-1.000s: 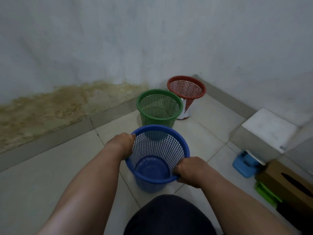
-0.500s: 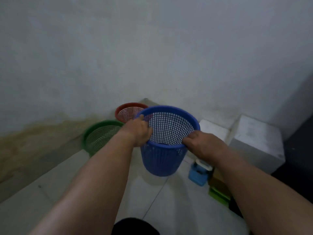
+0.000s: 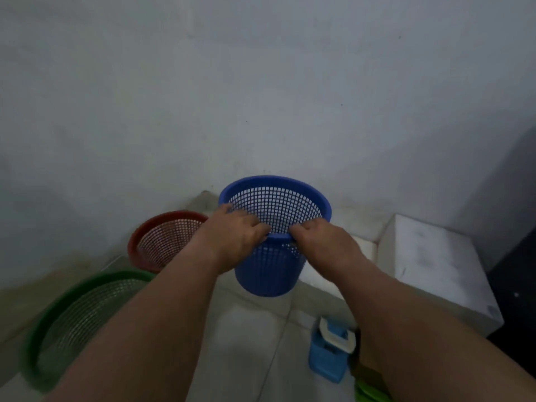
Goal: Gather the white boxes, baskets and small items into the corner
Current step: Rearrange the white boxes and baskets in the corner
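Note:
A blue mesh basket (image 3: 269, 265) is held off the floor, tilted toward me, in front of the wall corner. My left hand (image 3: 232, 236) grips its near rim on the left and my right hand (image 3: 322, 242) grips the near rim on the right. A red mesh basket (image 3: 162, 242) stands on the floor left of it, by the wall. A green mesh basket (image 3: 72, 317) stands nearer, at the lower left. Two white boxes sit right of the blue basket: a large one (image 3: 435, 268) and a lower one (image 3: 362, 250) partly hidden behind my right arm.
A small blue container (image 3: 327, 358) with a white handle lies on the tiled floor at the lower right, with a green item (image 3: 368, 387) beside it. Grey walls meet behind the baskets. A dark object (image 3: 516, 256) fills the right edge.
I have lifted the blue basket from the floor and carried it forward and right, toward the corner past the green and red baskets. My hands have slid closer together on the near rim.

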{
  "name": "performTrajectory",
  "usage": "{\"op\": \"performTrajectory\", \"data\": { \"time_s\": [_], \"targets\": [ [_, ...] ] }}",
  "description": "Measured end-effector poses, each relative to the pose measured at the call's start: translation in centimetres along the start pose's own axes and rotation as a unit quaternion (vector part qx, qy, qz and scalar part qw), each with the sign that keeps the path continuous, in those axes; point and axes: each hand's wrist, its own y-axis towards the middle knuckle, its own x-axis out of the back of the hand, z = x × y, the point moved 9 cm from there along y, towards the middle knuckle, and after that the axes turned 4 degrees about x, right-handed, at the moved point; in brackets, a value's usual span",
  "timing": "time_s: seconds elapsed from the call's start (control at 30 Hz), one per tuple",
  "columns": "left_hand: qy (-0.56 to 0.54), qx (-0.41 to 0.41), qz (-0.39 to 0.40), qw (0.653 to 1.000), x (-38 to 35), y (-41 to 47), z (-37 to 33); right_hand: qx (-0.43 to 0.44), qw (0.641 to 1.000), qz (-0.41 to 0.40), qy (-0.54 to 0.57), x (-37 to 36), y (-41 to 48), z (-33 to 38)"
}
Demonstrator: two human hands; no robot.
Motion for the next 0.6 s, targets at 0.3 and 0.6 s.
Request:
{"op": "performTrajectory", "data": {
  "time_s": [0.3, 0.6],
  "targets": [
    [-0.079, -0.016, -0.018, 0.997, -7.3, 8.5, 5.3, -0.06, 0.998, 0.006, 0.013, -5.0, 8.7, -4.2],
    [-0.088, -0.048, -0.054, 0.993, -9.4, 14.1, 5.0, -0.105, 0.994, -0.004, 0.032, -7.7, 10.4, -8.7]
  ]
}}
